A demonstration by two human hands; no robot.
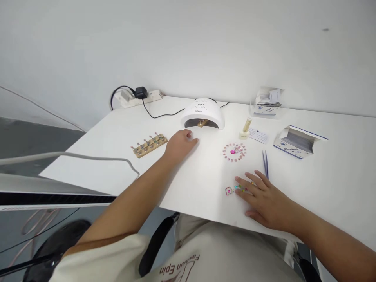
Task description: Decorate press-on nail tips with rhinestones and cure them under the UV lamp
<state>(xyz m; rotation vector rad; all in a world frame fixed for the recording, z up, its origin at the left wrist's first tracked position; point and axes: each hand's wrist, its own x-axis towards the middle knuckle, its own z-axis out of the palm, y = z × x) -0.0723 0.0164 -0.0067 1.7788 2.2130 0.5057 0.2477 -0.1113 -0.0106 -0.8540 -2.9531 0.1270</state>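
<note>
My left hand [179, 146] rests on the white table just in front of the white nail lamp [202, 110]. Its fingers are loosely bent, thumb apart, and nothing shows between them. Under the lamp's arch sits a small wooden piece [202, 123] with a metal part. Left of this hand stands a wooden nail-tip stand [150, 146] with several metal posts. My right hand [264, 199] lies palm down with fingers spread, beside and partly over a scatter of coloured gems [236, 188]. Blue tweezers [265, 164] lie beyond its fingers, apart from them.
A ring of pink pieces [234, 152] lies mid-table. Behind it are a small bottle [245, 129] and a printed card [258, 135]. An open alcohol pad box [295, 143] and a packet-filled container [266, 103] stand right. A power strip [141, 98] sits against the wall.
</note>
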